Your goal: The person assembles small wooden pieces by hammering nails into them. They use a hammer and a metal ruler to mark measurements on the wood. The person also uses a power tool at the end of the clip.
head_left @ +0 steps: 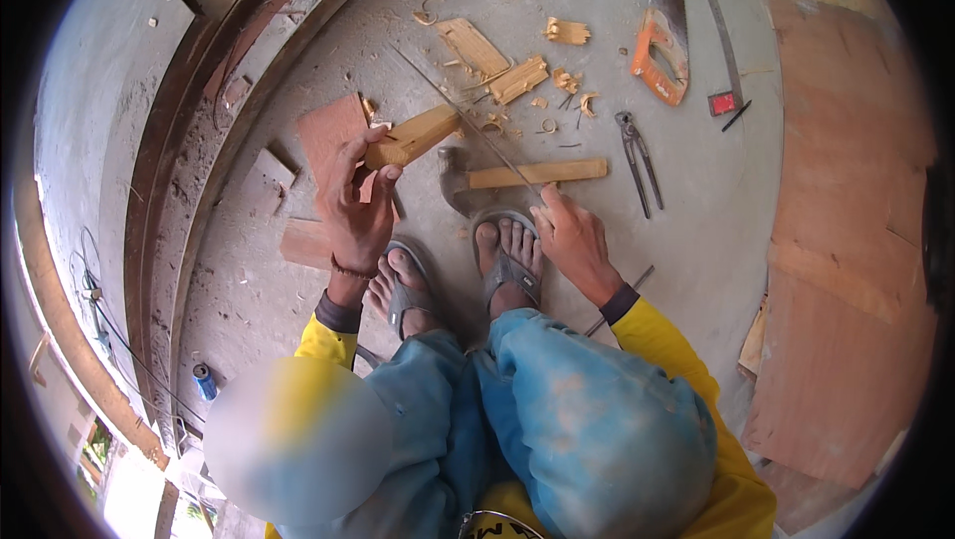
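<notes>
Your left hand (356, 196) is bent into a grip, its thumb (388, 177) spread away from the fingers (368, 139), with the left wrist (346, 285) behind them, toward your body. Your right hand (582, 246) curls more closely, fingertips (550, 197) bunched, the right wrist (612, 292) behind and to the right of them.

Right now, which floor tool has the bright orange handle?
The handsaw, beyond the pincers; the hammer has a bare wood handle, the pincers dark metal ones.
</notes>
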Demonstrator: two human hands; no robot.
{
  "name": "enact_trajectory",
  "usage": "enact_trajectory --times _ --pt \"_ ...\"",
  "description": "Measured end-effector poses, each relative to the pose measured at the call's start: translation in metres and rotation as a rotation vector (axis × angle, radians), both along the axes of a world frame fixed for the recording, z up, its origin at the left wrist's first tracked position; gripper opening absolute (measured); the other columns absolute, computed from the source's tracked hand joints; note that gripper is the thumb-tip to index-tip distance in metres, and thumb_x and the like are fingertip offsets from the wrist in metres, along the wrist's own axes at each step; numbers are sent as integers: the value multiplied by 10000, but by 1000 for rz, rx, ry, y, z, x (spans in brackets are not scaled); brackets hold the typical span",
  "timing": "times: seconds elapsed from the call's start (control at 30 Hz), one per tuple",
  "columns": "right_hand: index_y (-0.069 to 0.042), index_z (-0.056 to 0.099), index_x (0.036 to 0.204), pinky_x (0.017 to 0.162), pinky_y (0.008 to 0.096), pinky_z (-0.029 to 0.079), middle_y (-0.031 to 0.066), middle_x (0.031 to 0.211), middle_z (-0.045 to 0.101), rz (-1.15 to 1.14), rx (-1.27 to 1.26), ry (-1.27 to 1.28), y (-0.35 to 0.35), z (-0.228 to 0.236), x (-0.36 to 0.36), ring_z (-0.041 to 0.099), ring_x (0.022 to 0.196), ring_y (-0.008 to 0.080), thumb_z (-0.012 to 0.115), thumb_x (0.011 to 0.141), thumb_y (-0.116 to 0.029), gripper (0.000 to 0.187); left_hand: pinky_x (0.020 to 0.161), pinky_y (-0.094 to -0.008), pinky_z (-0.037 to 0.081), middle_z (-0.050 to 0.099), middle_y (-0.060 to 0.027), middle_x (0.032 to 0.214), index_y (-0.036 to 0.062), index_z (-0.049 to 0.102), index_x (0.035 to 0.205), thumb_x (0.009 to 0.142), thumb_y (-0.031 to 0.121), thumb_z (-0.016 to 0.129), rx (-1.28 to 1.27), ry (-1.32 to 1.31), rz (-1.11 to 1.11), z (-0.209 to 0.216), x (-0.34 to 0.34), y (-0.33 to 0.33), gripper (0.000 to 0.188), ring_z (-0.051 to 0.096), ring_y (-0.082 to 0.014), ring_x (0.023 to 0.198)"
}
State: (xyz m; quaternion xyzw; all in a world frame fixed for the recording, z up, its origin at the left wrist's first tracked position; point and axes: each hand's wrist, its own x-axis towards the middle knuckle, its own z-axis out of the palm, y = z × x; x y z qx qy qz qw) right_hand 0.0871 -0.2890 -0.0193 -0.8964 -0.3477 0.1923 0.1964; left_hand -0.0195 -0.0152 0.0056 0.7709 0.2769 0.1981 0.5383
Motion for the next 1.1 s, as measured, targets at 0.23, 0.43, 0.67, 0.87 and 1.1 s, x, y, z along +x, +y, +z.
enact_trajectory --times 0.23,0.43,0.67,0.87,1.1 --pt "-65 568 1070 576 477 526 175 852 668 3 5 44 -5 11 -3 676 742 402 633 957 -184 177 903 -331 553 640 -100 1128 101 647 1365 861 19 760 184 11 -74 -6 -4 -3 523 644 -205 1028" --pt "-58 569 1048 612 496 527 184 844 671 -41 57 140 1 14 -11 663 747 425 645 941 -179 179 911 -318 596 596 -71 1101 119 633 1390 874 12 746 200 118 -70 0 -8 -6 539 649 -165 980" --pt "-64 578 1046 624 492 519 187 863 674 -11 127 81 3 28 -24 660 755 427 654 936 -185 180 922 -326 587 616 -87 1144 60 630 1342 886 -1 734 117 73 -47 1 -7 -10 471 655 -178 1045" --pt "-56 584 1124 655 484 532 189 896 685 -155 15 16 -38 10 -19 669 785 429 659 939 -218 257 970 -346 550 635 -137 1232 12 614 1200 827 -79 759 -103 -191 -89 -15 -14 -21 411 640 -227 1178" --pt "-67 498 1317 844 532 504 236 1099 658 -744 -164 -297 -151 -19 -25 650 1006 454 612 982 -204 380 1023 -389 502 654 -158 1280 34 652 1232 767 -40 798 58 -104 -349 -14 -17 -35 493 610 -312 1256"
